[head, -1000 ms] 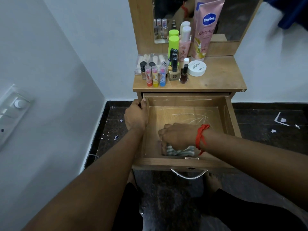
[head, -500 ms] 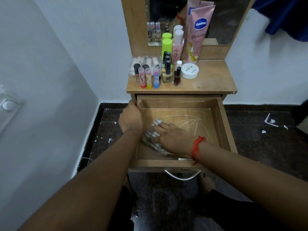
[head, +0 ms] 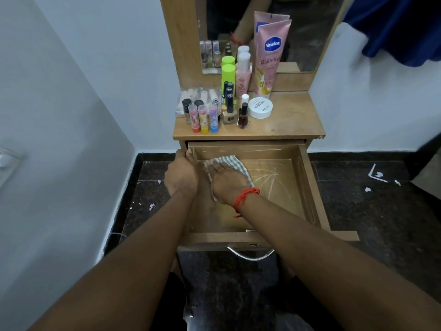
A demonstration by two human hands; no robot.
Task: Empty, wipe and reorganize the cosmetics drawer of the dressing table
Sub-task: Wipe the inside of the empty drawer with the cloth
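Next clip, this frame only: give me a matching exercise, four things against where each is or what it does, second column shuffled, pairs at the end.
Column A
1 left hand
2 right hand
3 checked cloth
4 white jar

Column B
a on the table top, beside the dark nail polish
b grips the left wall of the drawer
c pressed flat on the checked cloth
d in the drawer, far left corner

Pairs: 1-b, 2-c, 3-d, 4-a

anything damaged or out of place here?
White streaks fan across the drawer floor right of the checked cloth; scratches or residue, cannot tell. White scraps litter the dark floor on the right. The front right corner of the tabletop looks chipped. Nothing looks spilled.
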